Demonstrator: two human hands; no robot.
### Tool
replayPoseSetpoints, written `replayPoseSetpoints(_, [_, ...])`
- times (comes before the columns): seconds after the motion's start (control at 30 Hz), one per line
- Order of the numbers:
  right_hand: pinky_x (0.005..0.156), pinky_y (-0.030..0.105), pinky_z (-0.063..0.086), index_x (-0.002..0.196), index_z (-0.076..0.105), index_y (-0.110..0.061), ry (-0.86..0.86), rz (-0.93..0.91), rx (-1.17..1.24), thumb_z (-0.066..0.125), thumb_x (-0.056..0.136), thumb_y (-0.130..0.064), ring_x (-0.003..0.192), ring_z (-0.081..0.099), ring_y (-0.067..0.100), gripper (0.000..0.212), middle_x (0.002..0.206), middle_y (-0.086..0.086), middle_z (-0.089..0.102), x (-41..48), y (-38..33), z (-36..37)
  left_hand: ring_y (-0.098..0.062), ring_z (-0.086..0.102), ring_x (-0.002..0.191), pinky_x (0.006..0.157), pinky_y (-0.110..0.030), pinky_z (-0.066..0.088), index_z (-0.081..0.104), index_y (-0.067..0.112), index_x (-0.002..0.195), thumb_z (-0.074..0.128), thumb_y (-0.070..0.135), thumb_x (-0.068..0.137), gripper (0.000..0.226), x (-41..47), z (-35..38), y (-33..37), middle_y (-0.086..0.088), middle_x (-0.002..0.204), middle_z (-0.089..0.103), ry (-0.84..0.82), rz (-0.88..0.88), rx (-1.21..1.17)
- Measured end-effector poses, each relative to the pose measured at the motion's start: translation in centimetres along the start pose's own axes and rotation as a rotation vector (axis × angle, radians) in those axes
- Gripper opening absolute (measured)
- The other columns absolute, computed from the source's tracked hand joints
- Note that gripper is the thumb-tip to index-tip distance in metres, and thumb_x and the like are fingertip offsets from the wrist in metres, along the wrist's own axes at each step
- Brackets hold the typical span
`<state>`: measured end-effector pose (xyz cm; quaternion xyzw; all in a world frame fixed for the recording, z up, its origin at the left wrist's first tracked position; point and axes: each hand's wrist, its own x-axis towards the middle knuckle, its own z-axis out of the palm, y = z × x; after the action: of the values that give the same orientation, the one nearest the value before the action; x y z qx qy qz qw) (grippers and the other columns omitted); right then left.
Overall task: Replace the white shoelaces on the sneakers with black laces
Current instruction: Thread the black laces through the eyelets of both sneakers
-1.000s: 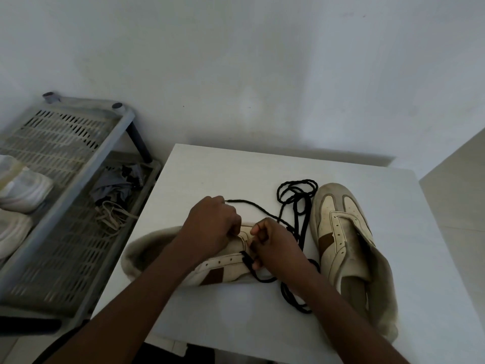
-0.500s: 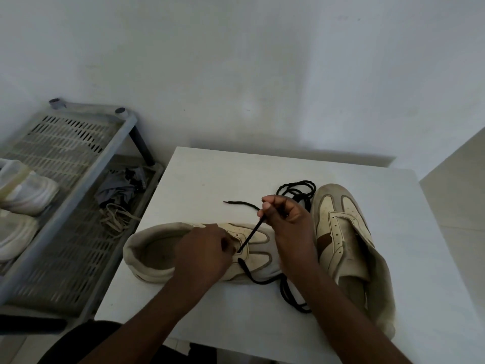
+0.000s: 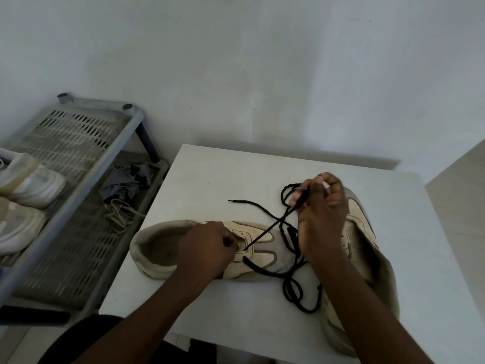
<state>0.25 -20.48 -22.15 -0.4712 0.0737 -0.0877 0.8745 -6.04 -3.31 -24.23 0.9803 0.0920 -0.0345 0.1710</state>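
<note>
Hidden under the clenched left hand [image 3: 210,248]: the eyelet row of the left sneaker [image 3: 154,245], grasped at its upper. Masked by the right hand [image 3: 321,222] and forearm: much of the right sneaker [image 3: 360,222], heel end barely visible. Pinched in the raised right fingertips: the black lace [image 3: 265,234], taut up from an eyelet of the left sneaker, lying sideways mid-table [image 3: 236,177]. Round braided cord, slack loops heaped between both sneakers, one tipped end free on the far side. Cream perforated leather, scuffed; soft padded collar. At far left, slatted grey plastic rack [image 3: 78,132], blurred and cut off.
</note>
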Motion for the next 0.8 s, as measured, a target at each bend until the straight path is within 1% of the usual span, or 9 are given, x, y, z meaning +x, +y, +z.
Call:
replayPoseSetpoints(0.13, [0.039,0.022,0.036,0.091,0.057,-0.015,-0.206,0.125,-0.480,0.059,0.094,-0.010,0.045,0.046,0.010,0.006,0.071,0.002,0.067,-1.9,2.0,0.1,-0.012,0.063,0.093,0.073,-0.026,0.050,0.071,0.032,0.102,0.051,0.040,0.092,0.024,-0.3,-0.1,0.4,0.009,0.096,0.071,0.094,0.031,0.074])
replayPoseSetpoints(0.2, [0.045,0.023,0.045,0.086,0.063,-0.019,-0.339,0.099,-0.761,0.066,0.089,-0.016,0.050,0.054,0.009,0.006,0.074,-0.003,0.070,-2.2,2.9,-0.4,-0.012,0.064,0.089,0.067,-0.026,0.048,0.070,0.028,0.099,0.048,0.044,0.092,0.028,-0.3,-0.1,0.4,0.007,0.092,0.071,0.115,0.019,0.123])
replayPoseSetpoints(0.3, [0.053,0.009,0.042,0.081,0.067,-0.024,-0.518,0.106,-1.075,0.067,0.089,-0.015,0.060,0.057,-0.007,0.012,0.079,-0.012,0.067,-2.2,3.9,-1.2,-0.014,0.064,0.085,0.060,-0.024,0.037,0.069,0.026,0.097,0.042,0.048,0.093,0.035,-0.9,0.3,1.0,0.004,0.090,0.070,0.075,-0.009,0.250])
replayPoseSetpoints(0.4, [0.058,0.006,0.041,0.086,0.069,-0.028,-0.516,0.095,-1.128,0.066,0.090,-0.015,0.062,0.055,-0.012,0.014,0.076,-0.020,0.063,-2.2,4.4,-1.5,-0.020,0.064,0.068,0.055,-0.025,0.035,0.069,0.021,0.074,0.070,0.033,0.073,0.012,-1.7,0.7,1.4,0.001,0.072,0.069,0.062,0.065,0.324])
replayPoseSetpoints(0.47, [0.063,0.013,0.047,0.085,0.069,-0.027,-0.501,0.113,-1.142,0.065,0.091,-0.016,0.060,0.055,-0.007,0.013,0.073,-0.020,0.061,-2.3,4.5,-1.4,-0.022,0.059,0.051,0.045,-0.025,0.040,0.064,0.019,0.058,0.084,0.020,0.045,0.024,-1.7,0.9,1.4,-0.001,0.056,0.063,0.047,0.138,0.368])
replayPoseSetpoints(0.5, [0.066,0.019,0.052,0.084,0.068,-0.026,-0.495,0.137,-1.140,0.064,0.091,-0.015,0.060,0.056,-0.004,0.014,0.072,-0.019,0.062,-2.3,4.5,-1.2,-0.022,0.060,0.053,0.045,-0.026,0.043,0.065,0.019,0.061,0.083,0.019,0.044,0.024,-1.4,1.0,1.3,-0.001,0.059,0.064,0.038,0.161,0.390])
replayPoseSetpoints(0.57, [0.068,0.026,0.057,0.082,0.068,-0.021,-0.483,0.186,-1.143,0.060,0.092,-0.011,0.060,0.058,0.000,0.016,0.073,-0.014,0.064,-2.5,4.4,-1.3,-0.021,0.065,0.079,0.064,-0.028,0.047,0.068,0.021,0.088,0.067,0.023,0.072,0.017,-1.0,1.0,1.2,0.000,0.086,0.069,0.018,0.160,0.360])
replayPoseSetpoints(0.67, [0.058,0.017,0.053,0.082,0.067,-0.018,-0.500,0.224,-1.181,0.057,0.093,-0.010,0.055,0.060,0.002,0.017,0.071,-0.012,0.064,-2.6,4.1,-1.5,-0.016,0.063,0.097,0.069,-0.024,0.039,0.064,0.028,0.111,0.038,0.026,0.085,0.036,0.1,1.3,0.1,0.003,0.105,0.068,-0.001,0.169,0.309])
replayPoseSetpoints(0.8, [0.055,0.021,0.057,0.085,0.067,-0.013,-0.507,0.250,-1.175,0.056,0.092,-0.011,0.051,0.066,0.007,0.014,0.067,-0.007,0.066,-2.8,4.0,-1.6,-0.015,0.063,0.098,0.067,-0.022,0.039,0.068,0.036,0.110,0.052,0.025,0.086,0.031,0.7,1.1,0.0,0.004,0.104,0.070,0.027,0.132,0.193])
